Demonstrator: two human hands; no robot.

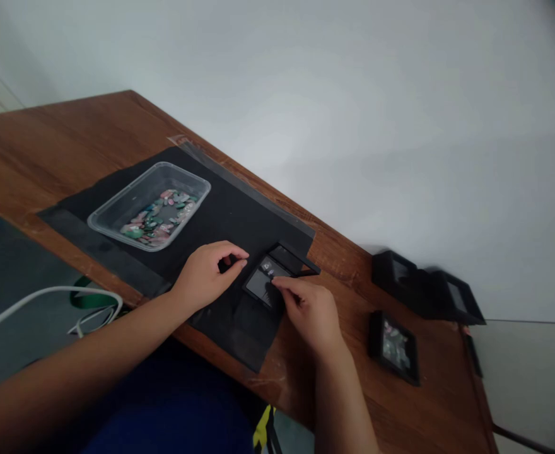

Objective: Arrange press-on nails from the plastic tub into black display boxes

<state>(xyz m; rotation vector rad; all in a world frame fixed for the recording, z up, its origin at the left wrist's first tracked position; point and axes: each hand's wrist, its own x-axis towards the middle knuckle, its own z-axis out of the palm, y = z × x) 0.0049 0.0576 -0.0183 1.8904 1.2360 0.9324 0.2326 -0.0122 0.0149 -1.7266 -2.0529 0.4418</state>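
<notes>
- Because the small black case (260, 287) lies open at the right end of the dark mat (239, 211), with a few pale pieces grouped towards its far part, a knock would probably slide those pieces out of place.
- Right hand (311, 309): thumb and forefinger drawn close together, tips over the case floor. Cannot tell whether a piece is pinched there. Likely fault: fingertips brushing the pieces already laid down.
- Left hand (211, 271): half curled just left of the case, thumb and fingertips almost meeting; nothing visible between them, though something tiny could be hidden. If so, a loose pinch could drop it onto the mat.
- Raised cover (302, 258) stands tilted at the case's far right side. Judged risk: a nudge from the right hand could swing it down onto fingers or pieces.
- Clear tub (185, 179) of coloured stones (152, 221), left and farther off on the mat. A forearm catching its rim could spill them.
- Filled black box (395, 348), right on the wooden table (45, 142), well apart; low risk unless the right elbow swings wide.
</notes>
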